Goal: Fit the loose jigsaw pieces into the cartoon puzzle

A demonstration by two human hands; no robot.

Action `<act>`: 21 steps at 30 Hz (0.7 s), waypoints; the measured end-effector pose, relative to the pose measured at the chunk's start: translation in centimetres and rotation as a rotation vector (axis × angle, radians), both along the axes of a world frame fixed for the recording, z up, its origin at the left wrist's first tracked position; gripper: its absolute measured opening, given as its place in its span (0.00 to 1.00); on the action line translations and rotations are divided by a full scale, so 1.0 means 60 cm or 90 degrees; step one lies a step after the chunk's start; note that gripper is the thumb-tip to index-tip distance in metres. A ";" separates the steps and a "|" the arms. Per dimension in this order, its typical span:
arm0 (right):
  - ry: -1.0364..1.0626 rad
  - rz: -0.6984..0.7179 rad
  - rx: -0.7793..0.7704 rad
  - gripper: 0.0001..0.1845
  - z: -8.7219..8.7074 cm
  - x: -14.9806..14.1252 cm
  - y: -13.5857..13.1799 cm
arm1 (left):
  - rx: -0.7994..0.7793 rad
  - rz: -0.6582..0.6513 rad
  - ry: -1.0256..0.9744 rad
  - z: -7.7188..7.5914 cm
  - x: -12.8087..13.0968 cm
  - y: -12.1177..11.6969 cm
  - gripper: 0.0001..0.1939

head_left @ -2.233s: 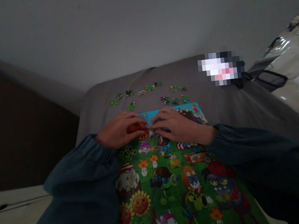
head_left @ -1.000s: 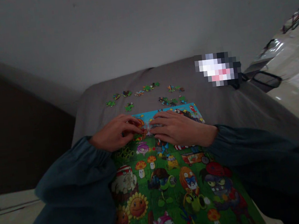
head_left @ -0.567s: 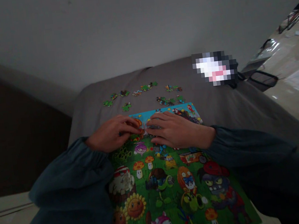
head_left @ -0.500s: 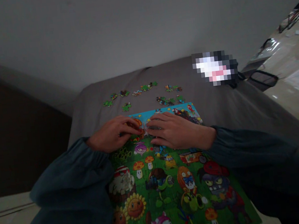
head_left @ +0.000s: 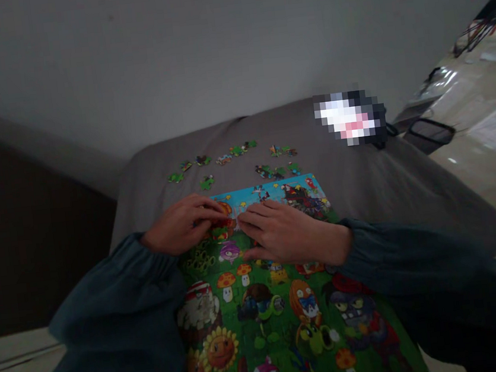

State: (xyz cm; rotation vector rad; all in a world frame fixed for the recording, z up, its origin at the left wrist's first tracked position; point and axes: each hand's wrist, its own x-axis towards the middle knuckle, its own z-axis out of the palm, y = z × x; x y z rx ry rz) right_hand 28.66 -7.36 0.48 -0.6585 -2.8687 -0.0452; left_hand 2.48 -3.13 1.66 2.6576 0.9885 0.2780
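Note:
A colourful cartoon jigsaw puzzle lies on a grey cloth surface in front of me. My left hand rests on the puzzle's upper left part, fingers curled, fingertips pressing on an orange and red patch. My right hand lies beside it with fingers stretched flat on the puzzle, its fingertips almost meeting those of the left. Whether the left fingers pinch a piece I cannot make out. Both arms wear dark teal sleeves.
Several loose puzzle pieces are scattered on the cloth beyond the puzzle's far edge. A blurred-out object sits at the far right of the cloth. A dark bag or tray lies on the floor to the right. A pale wall stands behind.
My right hand has drawn back slightly toward me, uncovering more of the puzzle's top edge. The left hand has stayed on the same patch. The view has shifted a little leftward.

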 end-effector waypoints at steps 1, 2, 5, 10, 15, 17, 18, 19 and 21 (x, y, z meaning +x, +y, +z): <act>0.016 0.002 -0.014 0.33 0.002 0.003 0.003 | 0.003 0.009 -0.006 -0.003 -0.002 0.002 0.18; 0.035 0.002 -0.032 0.32 0.005 0.008 0.009 | 0.007 0.018 -0.011 -0.006 -0.004 0.005 0.17; 0.119 -0.062 -0.072 0.25 0.011 0.036 0.047 | 0.027 0.035 -0.028 -0.012 -0.011 0.012 0.17; 0.250 -0.325 -0.060 0.25 -0.007 0.086 0.139 | 0.044 0.046 -0.043 -0.016 -0.014 0.020 0.17; 0.175 -0.378 -0.136 0.23 -0.036 0.079 0.177 | 0.051 0.057 -0.052 -0.019 -0.011 0.023 0.16; 0.189 -0.359 -0.158 0.18 -0.036 0.074 0.179 | 0.060 0.062 -0.065 -0.021 -0.010 0.025 0.15; 0.213 -0.360 -0.167 0.16 -0.034 0.073 0.180 | 0.063 0.064 -0.070 -0.022 -0.010 0.026 0.15; 0.243 -0.360 -0.176 0.14 -0.031 0.073 0.181 | 0.064 0.066 -0.073 -0.022 -0.009 0.027 0.16; 0.306 -0.338 -0.222 0.10 -0.021 0.076 0.180 | 0.067 0.073 -0.074 -0.019 -0.007 0.026 0.16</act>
